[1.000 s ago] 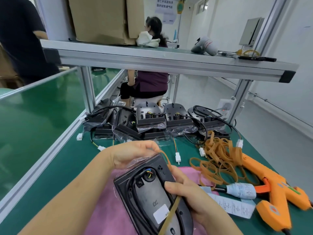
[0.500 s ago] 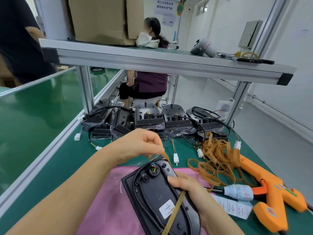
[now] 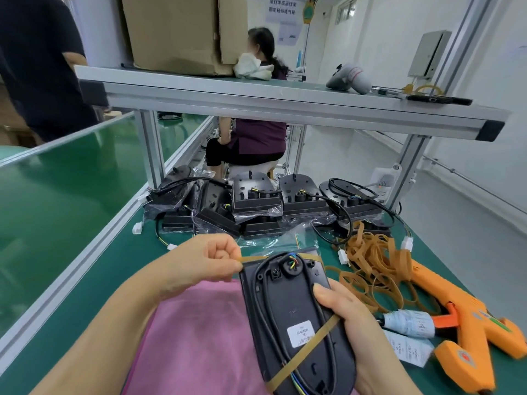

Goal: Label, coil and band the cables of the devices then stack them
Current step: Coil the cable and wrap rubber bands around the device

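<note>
**Two hands, one band being stretched over a device**

Green bench carries a pink cloth close to the person. More bagged devices are piled at the back under the shelf. An orange glue gun and a heap of loose bands lie to the right.

The black device is held face-down above the cloth, between both hands. Right hand grips its right edge, with the thumb pressed on the back. Left hand is fisted at the top-left corner, pinching the rubber band. The band crosses the lower end diagonally and runs along the top edge. The cable loops round the back. A white label sits near the lower end.

Risks, as I judge them:
- The band is taut, so it could slip off the pinch and snap back.
- It could ride off the rounded lower end and leave the cable loose.
- The cable loop could pop out of its track if the thumb lifts early.

Versus half a second ago, the left hand has dropped to the corner and pulled left. The band now shows along the top edge. The device sits more upright in view, and the right thumb is higher on the back.
</note>
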A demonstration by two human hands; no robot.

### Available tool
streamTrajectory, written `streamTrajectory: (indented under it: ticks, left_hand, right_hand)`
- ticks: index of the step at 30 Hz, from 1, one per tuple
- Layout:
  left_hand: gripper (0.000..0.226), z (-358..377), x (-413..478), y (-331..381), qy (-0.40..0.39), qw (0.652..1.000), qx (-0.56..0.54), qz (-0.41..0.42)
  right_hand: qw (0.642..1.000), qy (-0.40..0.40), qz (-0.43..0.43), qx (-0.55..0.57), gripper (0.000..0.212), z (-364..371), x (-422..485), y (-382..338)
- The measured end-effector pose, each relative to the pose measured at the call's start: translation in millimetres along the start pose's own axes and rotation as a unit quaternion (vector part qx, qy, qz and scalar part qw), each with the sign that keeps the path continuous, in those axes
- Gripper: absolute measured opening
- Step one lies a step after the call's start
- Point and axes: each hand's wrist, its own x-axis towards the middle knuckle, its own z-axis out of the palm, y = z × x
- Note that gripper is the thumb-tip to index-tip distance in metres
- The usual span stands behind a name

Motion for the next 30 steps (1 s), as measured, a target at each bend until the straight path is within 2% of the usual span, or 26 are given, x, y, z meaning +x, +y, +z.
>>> streamTrajectory:
  ticks: [2, 4, 6, 7, 10, 14, 16, 18, 20, 23, 26, 28, 30]
  left_hand:
    - [0.014, 6.4, -0.7, 1.5, 0.029, 0.998, 0.054, -0.013]
    - [0.022, 17.0, 1.8, 2.9, 0.098, 0.989, 0.112, -0.004]
    - [0.025, 33.1, 4.4, 5.9, 0.184, 0.965, 0.186, 0.036]
    - [0.025, 43.0, 5.0, 7.0, 0.228, 0.939, 0.247, 0.073]
    - [0.013, 66.4, 1.0, 11.3, 0.329, 0.824, 0.422, 0.189]
    - [0.010, 78.8, -4.5, 3.4, 0.333, 0.744, 0.478, 0.328]
    - [0.009, 82.1, -8.5, -4.3, 0.322, 0.728, 0.482, 0.366]
    - [0.008, 82.9, -12.7, -14.0, 0.315, 0.737, 0.465, 0.376]
    - [0.009, 82.1, -18.9, -22.5, 0.293, 0.769, 0.448, 0.350]
    - [0.005, 83.9, -29.4, -29.5, 0.243, 0.847, 0.373, 0.293]
    - [0.012, 88.5, -33.5, -26.8, 0.201, 0.940, 0.203, 0.188]
    - [0.018, 89.9, -31.7, -25.1, 0.194, 0.957, 0.159, 0.142]
    - [0.015, 87.5, -30.9, -17.9, 0.217, 0.940, 0.221, 0.140]
  right_hand:
    - [1.000, 0.006, -0.017, 0.008, 0.039, 0.6, -3.2, 2.9]
    - [0.999, 0.035, -0.032, -0.008, 0.045, 5.5, 1.3, 4.6]
    - [0.998, 0.055, -0.039, -0.014, 0.046, 10.2, 4.5, 4.6]
    - [0.997, 0.059, -0.038, -0.014, 0.046, 11.6, 5.5, 4.6]
    - [0.997, 0.064, -0.034, 0.000, 0.046, 12.9, 4.4, 3.9]
    - [0.998, 0.057, -0.013, 0.012, 0.042, 7.5, 2.4, 4.0]
    - [0.998, 0.064, -0.018, 0.015, 0.040, 4.0, 1.8, 5.1]
    - [0.997, 0.066, -0.027, 0.029, 0.036, 0.9, 1.6, 5.5]
    - [0.996, 0.063, -0.034, 0.051, 0.035, -2.5, 1.5, 6.6]
    - [0.993, 0.070, -0.044, 0.083, 0.036, -5.6, 4.1, 9.7]
    - [0.991, 0.086, -0.060, 0.082, 0.037, -3.6, 6.3, 9.9]
    - [0.991, 0.099, -0.070, 0.056, 0.040, -1.3, 6.6, 9.5]
    - [0.991, 0.104, -0.079, 0.032, 0.048, 0.7, 5.9, 9.4]
